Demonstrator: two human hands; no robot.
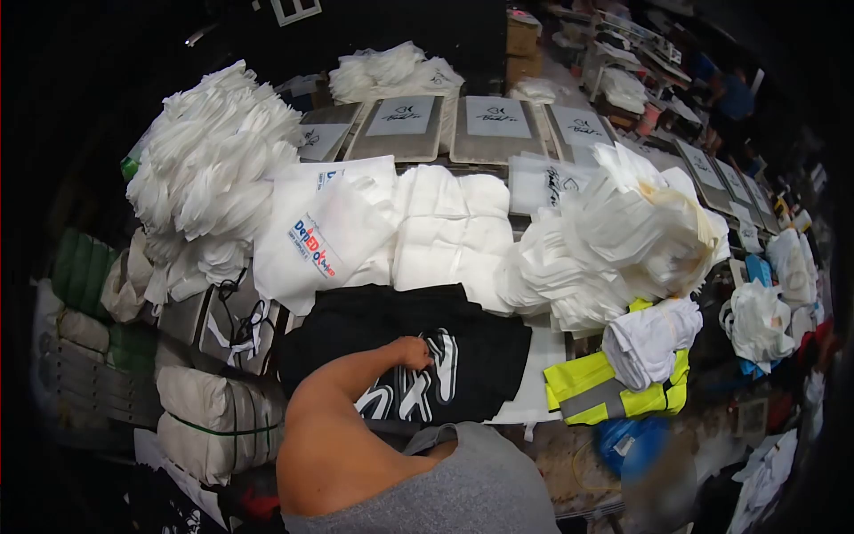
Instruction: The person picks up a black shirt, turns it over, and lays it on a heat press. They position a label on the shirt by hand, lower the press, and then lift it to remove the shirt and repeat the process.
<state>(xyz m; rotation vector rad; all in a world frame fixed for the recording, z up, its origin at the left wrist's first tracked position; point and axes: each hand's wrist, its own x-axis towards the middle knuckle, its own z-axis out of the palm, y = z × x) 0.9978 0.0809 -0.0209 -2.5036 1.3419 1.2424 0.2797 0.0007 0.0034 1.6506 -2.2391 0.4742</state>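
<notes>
A black garment (485,356) with large white printed lettering (440,360) lies spread out in front of me. My left hand (414,353) rests on it, beside the upper end of the lettering. Its fingers are curled closed against the black cloth, and whatever they may hold is hidden. My right hand does not show; my grey-shirted body fills the bottom of the view. Just beyond the garment sit a stack of folded white cloth (454,231) and a white printed bag (311,236) with blue and red letters.
Tall piles of white bags stand at the left (213,151) and right (614,240). A yellow safety vest (578,383) lies at the right under a folded white cloth (654,338). Printing boards (396,125) line the back. Strapped bundles (213,423) sit at lower left. Another person (734,98) stands far right.
</notes>
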